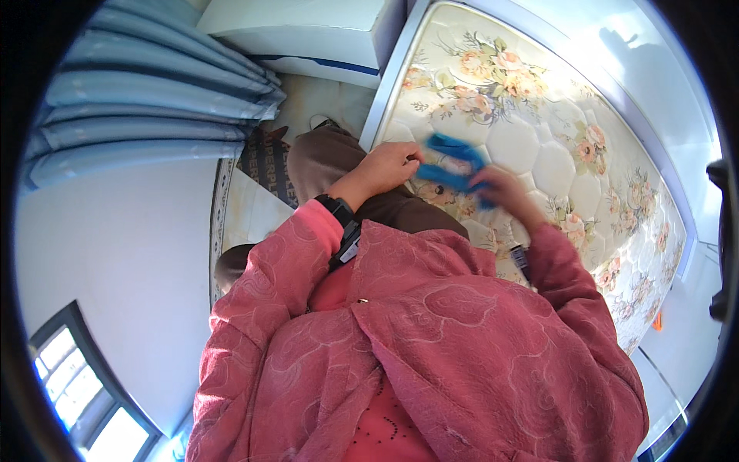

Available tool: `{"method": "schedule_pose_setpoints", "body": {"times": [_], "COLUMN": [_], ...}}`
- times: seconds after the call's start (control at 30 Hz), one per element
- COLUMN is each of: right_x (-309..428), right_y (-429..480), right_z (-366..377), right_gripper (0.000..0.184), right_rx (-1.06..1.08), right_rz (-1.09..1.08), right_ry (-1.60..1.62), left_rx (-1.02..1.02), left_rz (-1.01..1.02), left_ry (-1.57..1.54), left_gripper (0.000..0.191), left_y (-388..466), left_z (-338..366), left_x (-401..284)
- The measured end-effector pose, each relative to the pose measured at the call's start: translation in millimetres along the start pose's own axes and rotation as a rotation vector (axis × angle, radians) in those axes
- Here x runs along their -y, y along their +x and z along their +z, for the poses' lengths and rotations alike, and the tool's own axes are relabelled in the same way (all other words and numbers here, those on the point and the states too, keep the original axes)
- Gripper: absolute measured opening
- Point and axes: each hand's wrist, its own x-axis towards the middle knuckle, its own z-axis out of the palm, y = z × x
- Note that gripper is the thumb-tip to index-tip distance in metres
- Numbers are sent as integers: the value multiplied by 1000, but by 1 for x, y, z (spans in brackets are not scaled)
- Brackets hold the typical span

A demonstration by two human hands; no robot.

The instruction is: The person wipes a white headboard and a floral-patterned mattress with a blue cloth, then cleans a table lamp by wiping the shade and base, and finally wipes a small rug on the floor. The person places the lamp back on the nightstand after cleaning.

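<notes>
A blurred blue strip [456,147], cloth-like and bent into an open loop, spans the gap between my hands above a quilted floral mattress [511,138]. My left hand [387,167], a black watch [338,211] on its wrist, is curled with the fingertips pinching one end of the strip. Motion blurs my right hand [505,190], which grips the strip's other side. Part of the strip hangs below those right fingers. Beside my right forearm, a small dark item [521,261] bearing writing shows on the mattress, partly hidden by the sleeve.
A pale bed frame [395,75] borders the mattress. Blue curtains [156,98] hang at the left, near a white box-like unit [306,29]. Below them, a dark printed bag or sheet [268,161] lies on the tiled floor [254,202]. My brown-trousered leg [329,156] is at the bed's edge.
</notes>
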Motion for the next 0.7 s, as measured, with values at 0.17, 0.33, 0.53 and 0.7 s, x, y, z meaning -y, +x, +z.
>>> {"method": "schedule_pose_setpoints", "body": {"times": [0.17,0.33,0.53,0.7], "right_x": [-90,-96,28,42], "right_y": [-85,10,182,171], "right_z": [-138,-127,52,43], "right_gripper": [30,32,19,24], "right_rx": [-763,-913,-351,-117], "right_rz": [570,679,-276,-269], "right_ry": [-587,-711,-104,-307], "left_rx": [-2,-44,-68,-129], "left_rz": [54,101,43,94], "left_ry": [45,99,118,-2], "left_gripper": [20,20,20,17], "left_y": [3,1,-13,-29], "left_z": [0,0,-12,-23], "left_x": [2,3,-1,2]}}
